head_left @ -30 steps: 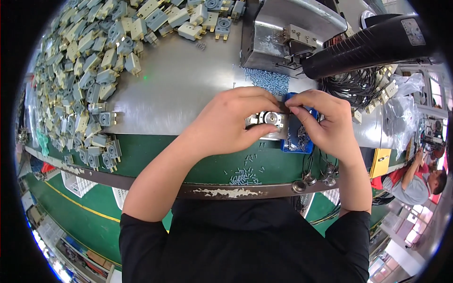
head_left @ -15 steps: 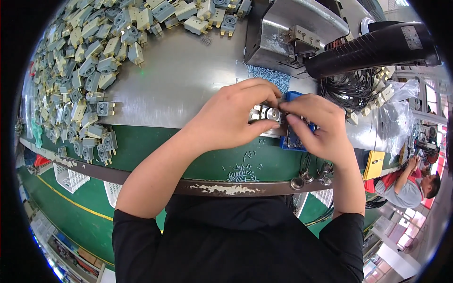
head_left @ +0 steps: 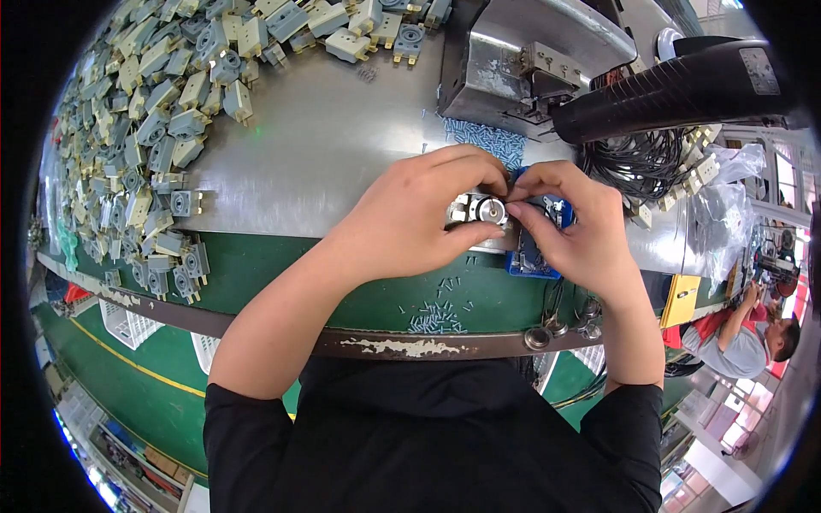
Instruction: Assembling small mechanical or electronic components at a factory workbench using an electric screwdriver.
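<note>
While the left hand point(head_left: 419, 207) curls around a small metal assembly point(head_left: 489, 210), thumb on its near side and fingers on its far side, the right hand point(head_left: 577, 209) meets it at the right edge, thumb and forefinger pressed together; I cannot tell what sits between those tips. The assembly lies near the front edge of the steel tabletop point(head_left: 299, 162), just left of a blue bin point(head_left: 532, 271) partly under the right hand, so room there is tight. Beyond the fingers, blue screws point(head_left: 483, 141) spread up to a metal fixture point(head_left: 483, 81), and a black handle point(head_left: 676, 92) juts in from the far right. Leftward, a broad stretch of steel gives the most room, bounded by a heap of grey and cream housings point(head_left: 184, 124). Nearer the body, a green strip point(head_left: 342, 295) separates the steel from the worn bench edge point(head_left: 410, 346), with loose screws point(head_left: 438, 321) just inside that edge and round metal parts point(head_left: 537, 339) along it, farther right.
</note>
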A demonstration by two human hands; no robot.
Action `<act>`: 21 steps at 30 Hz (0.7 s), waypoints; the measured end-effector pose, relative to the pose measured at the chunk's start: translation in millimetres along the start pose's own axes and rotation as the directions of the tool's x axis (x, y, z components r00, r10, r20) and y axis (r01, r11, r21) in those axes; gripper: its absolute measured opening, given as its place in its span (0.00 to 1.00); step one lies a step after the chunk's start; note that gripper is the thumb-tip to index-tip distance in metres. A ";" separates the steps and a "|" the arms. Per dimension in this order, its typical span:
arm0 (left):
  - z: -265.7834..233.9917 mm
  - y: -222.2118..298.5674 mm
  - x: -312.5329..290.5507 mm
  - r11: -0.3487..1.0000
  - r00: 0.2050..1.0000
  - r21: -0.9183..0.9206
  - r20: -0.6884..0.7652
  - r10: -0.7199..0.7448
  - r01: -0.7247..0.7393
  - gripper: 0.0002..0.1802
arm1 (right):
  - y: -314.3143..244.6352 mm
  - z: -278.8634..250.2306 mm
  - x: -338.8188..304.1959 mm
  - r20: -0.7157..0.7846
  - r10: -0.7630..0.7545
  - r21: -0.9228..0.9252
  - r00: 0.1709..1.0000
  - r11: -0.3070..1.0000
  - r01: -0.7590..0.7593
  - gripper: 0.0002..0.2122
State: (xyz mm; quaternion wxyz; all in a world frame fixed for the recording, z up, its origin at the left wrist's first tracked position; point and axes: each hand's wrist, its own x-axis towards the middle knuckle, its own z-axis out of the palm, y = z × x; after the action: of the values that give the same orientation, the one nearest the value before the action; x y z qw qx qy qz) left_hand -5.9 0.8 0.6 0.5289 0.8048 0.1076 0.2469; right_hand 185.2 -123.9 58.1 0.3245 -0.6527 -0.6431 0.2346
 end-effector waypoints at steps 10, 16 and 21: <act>0.7 1.2 0.5 0.996 0.998 0.061 0.008 0.062 -0.063 0.17 | 24.2 -49.8 -5.4 -0.658 -0.335 -0.027 0.675 0.905 0.423 0.19; -1.7 -1.0 1.0 0.995 0.997 0.056 -0.003 0.079 -0.079 0.17 | 7.9 -74.7 57.5 -0.239 -0.165 0.691 0.957 0.663 0.288 0.43; -1.5 0.5 2.0 0.997 0.998 0.039 0.007 0.066 -0.066 0.17 | 11.1 -69.4 83.9 -0.160 -0.299 0.743 0.941 0.591 0.314 0.52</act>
State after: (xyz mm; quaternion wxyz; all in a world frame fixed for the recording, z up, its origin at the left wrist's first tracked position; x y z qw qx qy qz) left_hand -5.1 2.6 2.1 0.5048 0.8189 0.0841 0.2598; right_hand 248.3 -48.8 106.5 0.6085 -0.3380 -0.5847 0.4166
